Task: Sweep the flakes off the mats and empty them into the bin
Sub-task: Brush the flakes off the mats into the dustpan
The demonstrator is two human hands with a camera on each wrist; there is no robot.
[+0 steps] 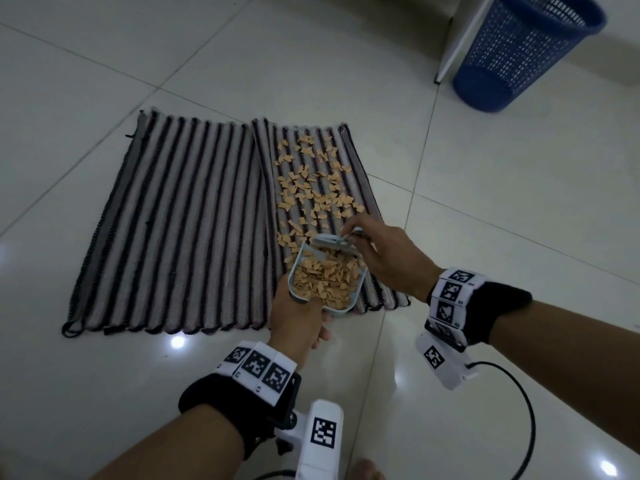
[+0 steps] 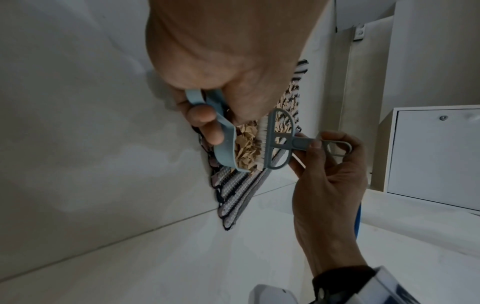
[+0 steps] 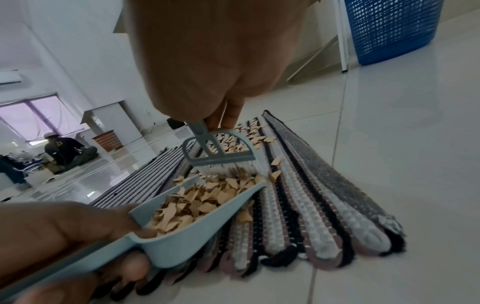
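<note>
Two striped mats lie side by side on the tiled floor; the left mat (image 1: 173, 223) is bare, the right mat (image 1: 360, 188) carries several tan flakes (image 1: 308, 181). My left hand (image 1: 298, 320) grips the handle of a light blue dustpan (image 1: 325, 282), heaped with flakes, over the right mat's near end. My right hand (image 1: 384, 258) pinches the handle of a small grey-blue brush (image 1: 334, 242), its white bristles (image 3: 228, 167) at the pan's open lip. The blue mesh bin (image 1: 523, 50) stands at the far right.
A white board or panel (image 1: 460, 39) leans beside the bin. A white cabinet (image 2: 431, 156) shows in the left wrist view. A person (image 3: 64, 152) sits on the floor far off in the right wrist view. A black cable (image 1: 519, 410) runs from my right wrist.
</note>
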